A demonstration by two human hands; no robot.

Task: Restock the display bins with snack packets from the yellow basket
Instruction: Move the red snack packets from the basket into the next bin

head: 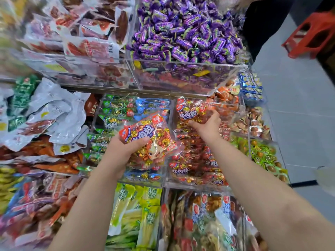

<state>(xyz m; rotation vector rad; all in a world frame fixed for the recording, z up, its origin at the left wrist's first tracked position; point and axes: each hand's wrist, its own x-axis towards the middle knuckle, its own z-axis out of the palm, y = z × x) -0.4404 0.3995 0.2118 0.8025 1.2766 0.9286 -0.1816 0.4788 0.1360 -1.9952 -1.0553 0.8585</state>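
Red-and-gold packet [145, 140] reading "牛肉粒" is clutched in the left hand [121, 151]; at two o'clock the right hand [206, 126] grips a matching packet [192, 110] over the clear bin [190, 185].

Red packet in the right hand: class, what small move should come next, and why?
Probably lower it and let go. The right hand grips the red packet just above the clear bin of matching red packets, so it seems already in place; the left hand holds a second packet, waiting.
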